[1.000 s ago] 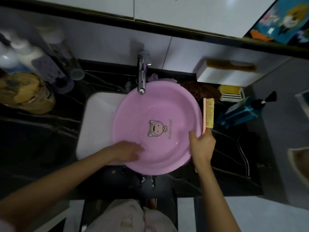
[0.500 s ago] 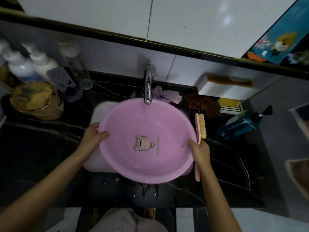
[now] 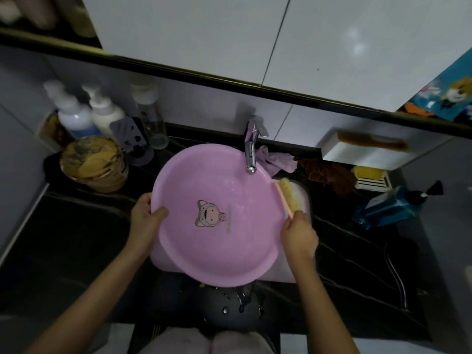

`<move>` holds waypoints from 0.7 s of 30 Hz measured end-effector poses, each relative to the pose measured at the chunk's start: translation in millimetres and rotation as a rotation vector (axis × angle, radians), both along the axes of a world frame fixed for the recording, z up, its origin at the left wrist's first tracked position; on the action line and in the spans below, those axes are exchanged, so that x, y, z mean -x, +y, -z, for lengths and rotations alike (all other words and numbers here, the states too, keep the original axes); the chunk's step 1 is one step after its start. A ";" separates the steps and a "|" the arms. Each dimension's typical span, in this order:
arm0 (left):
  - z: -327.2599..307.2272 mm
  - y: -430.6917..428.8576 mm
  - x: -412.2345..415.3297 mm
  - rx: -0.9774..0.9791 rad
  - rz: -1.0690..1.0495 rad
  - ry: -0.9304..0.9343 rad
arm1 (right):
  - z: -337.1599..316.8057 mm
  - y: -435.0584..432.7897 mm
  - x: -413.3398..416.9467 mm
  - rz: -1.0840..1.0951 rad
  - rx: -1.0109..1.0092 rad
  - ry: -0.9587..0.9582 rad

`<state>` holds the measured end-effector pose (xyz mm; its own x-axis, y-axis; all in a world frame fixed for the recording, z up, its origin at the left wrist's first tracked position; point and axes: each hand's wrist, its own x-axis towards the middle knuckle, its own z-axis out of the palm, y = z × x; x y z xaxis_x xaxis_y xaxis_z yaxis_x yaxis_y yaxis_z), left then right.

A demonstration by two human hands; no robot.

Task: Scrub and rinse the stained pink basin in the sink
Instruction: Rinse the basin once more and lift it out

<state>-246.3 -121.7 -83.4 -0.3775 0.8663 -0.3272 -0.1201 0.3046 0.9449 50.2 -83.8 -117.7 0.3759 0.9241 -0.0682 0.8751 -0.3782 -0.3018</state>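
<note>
Pink basin (image 3: 217,254) in left grip (image 3: 145,223), apparently

dim, shadowed counter | glare on upper wall | edges warped, blurry

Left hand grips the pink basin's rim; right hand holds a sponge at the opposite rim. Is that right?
Not a sponge: in the head view the right hand holds a pink-handled brush. As stated, the left hand grips the pink basin.

Forearms reach forward, left hand (image 3: 146,222) pinching the basin (image 3: 217,251) rim, right hand (image 3: 298,233) curled round the brush (image 3: 287,195)
</note>
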 end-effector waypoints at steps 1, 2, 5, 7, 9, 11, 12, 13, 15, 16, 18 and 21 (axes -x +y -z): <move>-0.9 -0.1 -0.2 0.002 0.002 0.030 | -7.9 3.6 -3.5 -0.005 -0.046 0.020; -2.5 -1.0 -0.6 0.006 0.000 0.056 | -18.0 6.6 -6.3 -0.023 -0.100 0.055; -7.2 -0.3 -3.7 0.013 -0.022 0.106 | -47.3 29.6 -5.9 -0.235 -0.241 0.157; -12.0 -0.3 -8.0 0.001 -0.032 0.133 | -67.3 52.8 8.3 -0.435 -0.303 0.191; -18.6 -1.3 -11.9 -0.015 -0.037 0.173 | -83.5 76.4 27.1 -0.558 -0.359 0.196; -23.0 -2.1 -12.1 -0.034 -0.050 0.211 | -88.8 96.7 44.6 -0.634 -0.379 0.149; -24.5 -3.1 -12.8 -0.039 -0.061 0.224 | -88.7 104.6 49.1 -0.653 -0.366 0.121; -25.6 -4.5 -13.4 -0.038 -0.076 0.230 | -87.7 111.6 51.4 -0.662 -0.350 0.087; -28.0 -7.6 -13.5 -0.032 -0.096 0.233 | -83.9 117.3 53.0 -0.657 -0.332 0.006; -30.0 -10.3 -14.2 -0.031 -0.111 0.235 | -80.7 116.6 52.5 -0.654 -0.332 -0.024; -34.1 -14.1 -16.4 -0.038 -0.145 0.243 | -74.8 112.5 51.8 -0.656 -0.297 -0.094; -44.2 -18.3 -21.4 -0.056 -0.195 0.265 | -72.1 107.3 48.1 -0.680 -0.232 -0.200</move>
<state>-224.9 -140.0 -39.2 -0.6034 0.7833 -0.1496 0.0815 0.2472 0.9655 2.1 23.5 -45.6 -0.2994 0.9394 0.1670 0.9398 0.3206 -0.1185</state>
